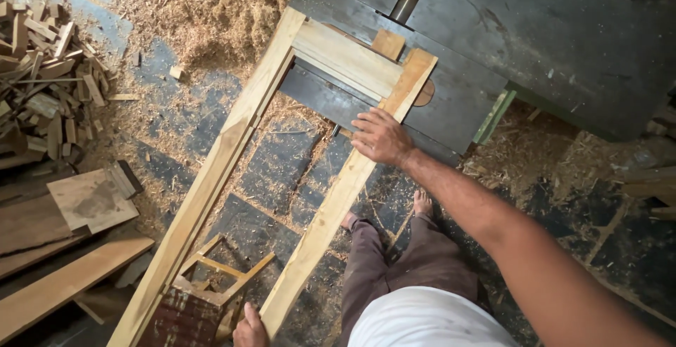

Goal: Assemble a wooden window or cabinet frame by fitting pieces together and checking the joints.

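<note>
Right hand (380,136) lies flat and open on the near rail of the wooden frame (331,199), pinning its top end on the dark machine table (535,37), while the left hand (250,329) grips that rail's low end, steadying it above the stool (201,298).

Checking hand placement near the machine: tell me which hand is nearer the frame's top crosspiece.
Right. The right hand rests on the frame's side rail just below the crosspiece; the left hand grips that rail's far lower end.
</note>
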